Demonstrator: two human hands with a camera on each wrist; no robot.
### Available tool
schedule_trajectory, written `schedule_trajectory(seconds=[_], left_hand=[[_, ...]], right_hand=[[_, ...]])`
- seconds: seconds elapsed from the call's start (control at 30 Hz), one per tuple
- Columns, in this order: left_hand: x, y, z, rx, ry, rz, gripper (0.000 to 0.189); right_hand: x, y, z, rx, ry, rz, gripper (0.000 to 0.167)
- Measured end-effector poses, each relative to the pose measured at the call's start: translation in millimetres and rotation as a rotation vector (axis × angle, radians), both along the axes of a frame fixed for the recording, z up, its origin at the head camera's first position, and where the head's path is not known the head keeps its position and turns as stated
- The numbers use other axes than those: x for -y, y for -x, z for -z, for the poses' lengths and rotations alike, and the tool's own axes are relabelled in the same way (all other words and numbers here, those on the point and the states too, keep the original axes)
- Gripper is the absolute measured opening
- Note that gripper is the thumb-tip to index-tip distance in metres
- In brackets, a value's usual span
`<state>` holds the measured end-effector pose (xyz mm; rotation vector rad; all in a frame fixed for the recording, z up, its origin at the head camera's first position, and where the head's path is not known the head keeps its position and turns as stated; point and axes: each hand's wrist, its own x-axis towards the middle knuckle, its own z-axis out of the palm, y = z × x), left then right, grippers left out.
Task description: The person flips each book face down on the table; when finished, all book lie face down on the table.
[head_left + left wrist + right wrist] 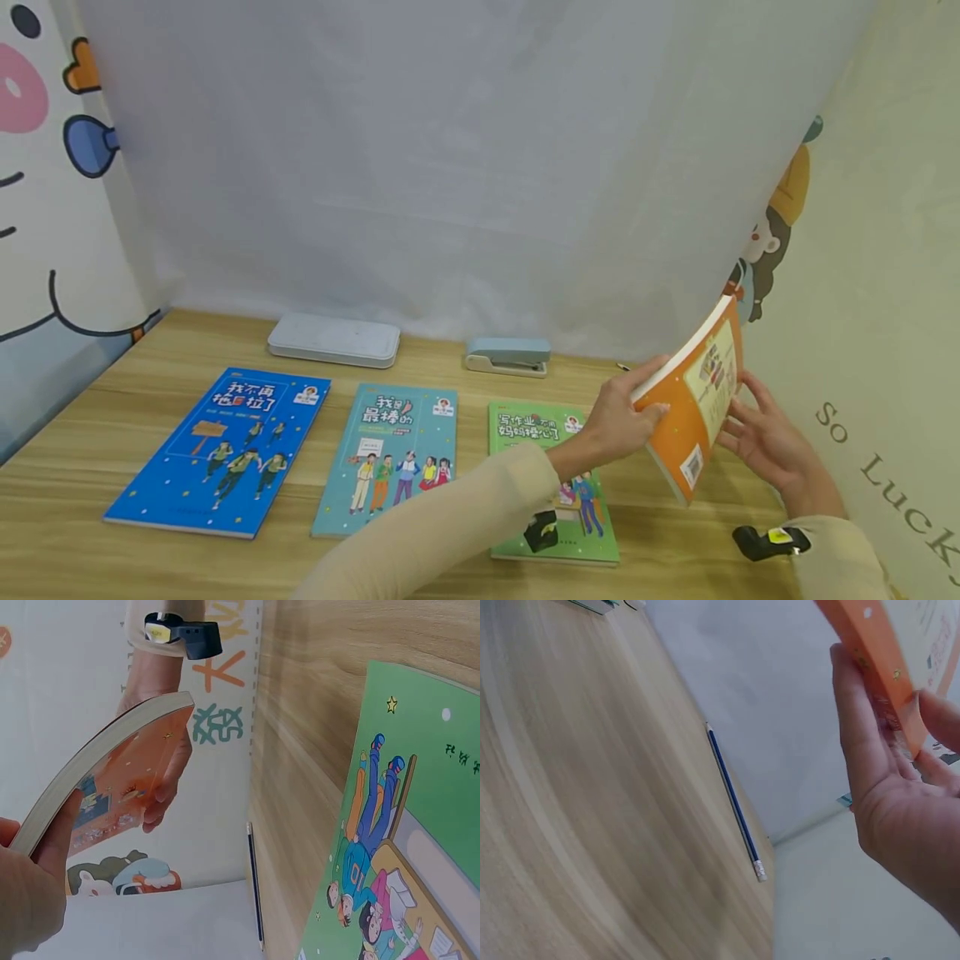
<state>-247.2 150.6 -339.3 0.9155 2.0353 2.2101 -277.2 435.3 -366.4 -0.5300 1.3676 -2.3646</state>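
Observation:
An orange paperback book (690,408) is held tilted up above the right side of the table. My left hand (618,418) grips its page edge, thumb on the back cover, which carries a barcode. At the spine side, my right hand (776,454) holds the book with thumb and fingers on either side of the spine (889,671). In the left wrist view the book's pages (90,757) bow in a curve. Below the left forearm lies a green book (555,533), partly covered by the sleeve.
A teal book (405,433) and a blue book (225,450) lie face up to the left. Along the back stand a pale blue case (333,340) and a stapler (508,356). A blue pencil (733,799) lies by the back edge. Printed cloth walls enclose the table.

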Motion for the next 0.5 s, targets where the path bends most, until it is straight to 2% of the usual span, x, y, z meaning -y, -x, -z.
schedule_trajectory(seconds=[0.2,0.5], left_hand=[[-0.1,-1.3,1.2,0.021,0.016,0.007,0.061],[0.9,1.4,2.5,0.015,0.083,0.011,0.061]], right_hand=[[2,0.4,10.2,-0.006,0.022,-0.001,0.050],[-1,-3.7,15.1,-0.008,0.007,0.035,0.053]])
